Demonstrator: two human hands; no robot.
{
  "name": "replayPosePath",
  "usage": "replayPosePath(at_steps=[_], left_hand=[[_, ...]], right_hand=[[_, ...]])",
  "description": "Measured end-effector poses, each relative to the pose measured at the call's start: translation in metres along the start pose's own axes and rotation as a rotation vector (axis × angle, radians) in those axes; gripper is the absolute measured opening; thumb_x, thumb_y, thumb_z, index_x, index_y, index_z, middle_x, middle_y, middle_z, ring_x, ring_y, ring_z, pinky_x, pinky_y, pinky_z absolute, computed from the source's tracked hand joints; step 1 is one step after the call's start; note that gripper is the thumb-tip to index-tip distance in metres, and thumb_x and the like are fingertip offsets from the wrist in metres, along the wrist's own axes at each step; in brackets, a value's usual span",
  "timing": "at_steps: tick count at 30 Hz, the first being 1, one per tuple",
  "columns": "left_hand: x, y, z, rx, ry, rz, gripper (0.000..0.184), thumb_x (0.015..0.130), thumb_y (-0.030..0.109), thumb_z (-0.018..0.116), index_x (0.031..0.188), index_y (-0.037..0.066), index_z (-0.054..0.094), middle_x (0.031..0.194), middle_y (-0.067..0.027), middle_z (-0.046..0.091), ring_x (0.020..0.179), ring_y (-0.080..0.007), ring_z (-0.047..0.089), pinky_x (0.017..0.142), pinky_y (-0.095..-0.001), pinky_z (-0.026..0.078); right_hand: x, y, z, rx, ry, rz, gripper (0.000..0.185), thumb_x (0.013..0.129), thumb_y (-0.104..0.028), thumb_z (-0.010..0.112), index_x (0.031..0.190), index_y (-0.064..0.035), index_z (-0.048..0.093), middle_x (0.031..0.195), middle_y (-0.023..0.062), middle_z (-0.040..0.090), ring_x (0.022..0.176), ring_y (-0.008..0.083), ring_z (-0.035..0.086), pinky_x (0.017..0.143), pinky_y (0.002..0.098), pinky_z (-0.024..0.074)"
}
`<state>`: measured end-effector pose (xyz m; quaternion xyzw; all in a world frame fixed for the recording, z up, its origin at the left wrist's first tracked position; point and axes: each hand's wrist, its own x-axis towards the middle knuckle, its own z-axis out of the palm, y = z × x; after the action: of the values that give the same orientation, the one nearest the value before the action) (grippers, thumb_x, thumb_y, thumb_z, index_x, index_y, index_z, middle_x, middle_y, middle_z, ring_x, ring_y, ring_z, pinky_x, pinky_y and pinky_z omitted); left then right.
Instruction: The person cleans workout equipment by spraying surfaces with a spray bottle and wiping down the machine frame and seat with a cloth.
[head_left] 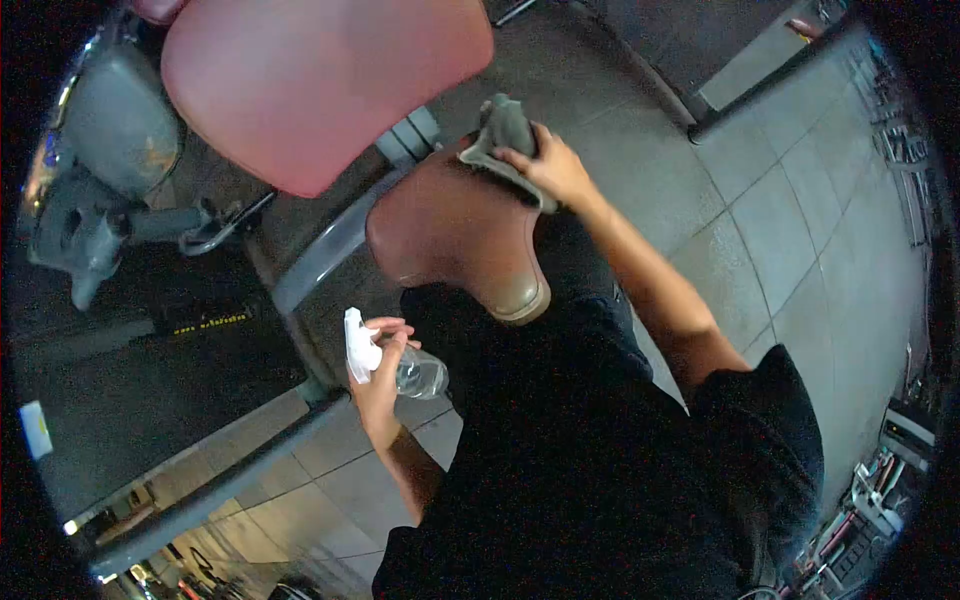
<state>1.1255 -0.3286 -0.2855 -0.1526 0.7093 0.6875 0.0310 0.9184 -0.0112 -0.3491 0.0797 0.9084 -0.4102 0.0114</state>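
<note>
My left hand (382,375) is wrapped round the neck of a clear spray bottle (422,374) with a white trigger head, left of my body. With my right hand (552,170) I grip a crumpled grey cloth (505,135), which lies against the upper right edge of a reddish-brown padded seat (450,225). The seat's narrow end, with a paler worn tip, points toward my body. Some of the cloth hangs over the seat's edge.
A larger red pad (330,80) is above left, beside a grey plastic-looking part (125,120). A metal beam (335,245) runs diagonally beside the seat. Grey floor tiles (790,200) extend right, with equipment (860,510) at lower right.
</note>
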Motion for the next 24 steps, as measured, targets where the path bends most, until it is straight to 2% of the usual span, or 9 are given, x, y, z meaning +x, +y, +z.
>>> replayPosePath(at_steps=[1, 4, 7, 10, 12, 15, 19, 21, 24], left_hand=[[0.002, -0.005, -0.003, 0.021, -0.005, -0.011, 0.024, 0.095, 0.01, 0.07, 0.113, -0.004, 0.063, 0.098, -0.0153, 0.069, 0.078, -0.0241, 0.071, 0.07, -0.0348, 0.057], [0.002, -0.009, -0.005, 0.03, -0.001, -0.013, 0.024, 0.095, 0.011, 0.071, 0.114, -0.003, 0.063, 0.098, -0.0148, 0.069, 0.079, -0.0232, 0.07, 0.071, -0.0345, 0.058], [0.006, -0.007, -0.01, 0.054, -0.011, -0.071, 0.024, 0.094, 0.011, 0.071, 0.113, -0.002, 0.064, 0.099, -0.0145, 0.068, 0.081, -0.0216, 0.069, 0.073, -0.034, 0.059], [0.006, 0.001, -0.007, 0.057, -0.021, -0.015, 0.024, 0.094, 0.011, 0.072, 0.113, -0.001, 0.064, 0.1, -0.0139, 0.068, 0.083, -0.0209, 0.069, 0.074, -0.0337, 0.06], [0.006, 0.005, -0.002, 0.042, 0.0, 0.002, 0.022, 0.094, 0.009, 0.072, 0.112, -0.002, 0.066, 0.098, -0.013, 0.069, 0.082, -0.0195, 0.069, 0.075, -0.0323, 0.058], [0.007, 0.001, -0.001, 0.005, 0.016, 0.047, 0.022, 0.094, 0.01, 0.074, 0.112, -0.002, 0.068, 0.096, -0.0112, 0.071, 0.082, -0.0179, 0.069, 0.076, -0.0311, 0.056], [0.0, 0.005, 0.001, -0.01, 0.015, 0.091, 0.022, 0.093, 0.008, 0.073, 0.112, -0.003, 0.068, 0.098, -0.0122, 0.07, 0.084, -0.0181, 0.069, 0.077, -0.032, 0.056], [-0.005, -0.002, -0.003, -0.097, 0.026, 0.055, 0.021, 0.093, 0.007, 0.071, 0.112, -0.003, 0.068, 0.099, -0.013, 0.07, 0.086, -0.0183, 0.069, 0.077, -0.0323, 0.055], [-0.003, -0.008, -0.012, -0.016, 0.064, 0.027, 0.021, 0.093, 0.008, 0.072, 0.111, -0.002, 0.068, 0.098, -0.0112, 0.071, 0.086, -0.0175, 0.069, 0.078, -0.0312, 0.054]], right_hand=[[-0.028, 0.006, 0.011, 0.067, 0.163, 0.005, 0.107, 0.081, -0.07, 0.072, 0.147, 0.0096, 0.045, 0.133, 0.0341, 0.061, 0.124, 0.0461, 0.061, 0.109, 0.045, 0.0462], [-0.082, 0.01, 0.037, 0.527, 0.218, 0.316, 0.107, 0.082, -0.067, 0.075, 0.149, 0.0088, 0.039, 0.132, 0.0333, 0.062, 0.123, 0.0419, 0.063, 0.107, 0.0426, 0.0468], [-0.055, 0.0, 0.019, 0.46, 0.134, 0.373, 0.102, 0.083, -0.067, 0.074, 0.144, 0.0099, 0.044, 0.126, 0.0334, 0.065, 0.119, 0.0419, 0.066, 0.103, 0.0431, 0.0496], [0.01, 0.024, 0.003, 0.302, 0.013, 0.205, 0.083, 0.083, -0.064, 0.075, 0.127, 0.0068, 0.065, 0.117, 0.0263, 0.073, 0.108, 0.0351, 0.072, 0.094, 0.0419, 0.0542], [0.034, -0.009, -0.032, 0.195, -0.28, 0.084, 0.074, 0.087, -0.062, 0.072, 0.117, 0.0058, 0.073, 0.111, 0.0245, 0.075, 0.105, 0.0319, 0.072, 0.094, 0.0392, 0.0538], [0.113, 0.019, 0.002, -0.223, -0.565, -0.321, 0.083, 0.09, -0.07, 0.064, 0.132, 0.0026, 0.066, 0.124, 0.0262, 0.07, 0.11, 0.0355, 0.068, 0.102, 0.0415, 0.05], [0.103, -0.057, 0.022, -0.521, -0.703, -0.235, 0.091, 0.091, -0.079, 0.051, 0.14, -0.0041, 0.062, 0.136, 0.0257, 0.064, 0.121, 0.0416, 0.063, 0.107, 0.0469, 0.0474], [0.089, -0.082, 0.054, -0.549, -0.721, -0.566, 0.108, 0.088, -0.086, 0.044, 0.136, 0.0084, 0.06, 0.128, 0.0332, 0.065, 0.122, 0.0456, 0.063, 0.106, 0.0486, 0.0485], [0.076, -0.124, 0.126, -0.624, -0.827, -0.707, 0.094, 0.094, -0.079, 0.043, 0.145, -0.0018, 0.056, 0.153, 0.0248, 0.049, 0.143, 0.0406, 0.045, 0.116, 0.0531, 0.0372]])
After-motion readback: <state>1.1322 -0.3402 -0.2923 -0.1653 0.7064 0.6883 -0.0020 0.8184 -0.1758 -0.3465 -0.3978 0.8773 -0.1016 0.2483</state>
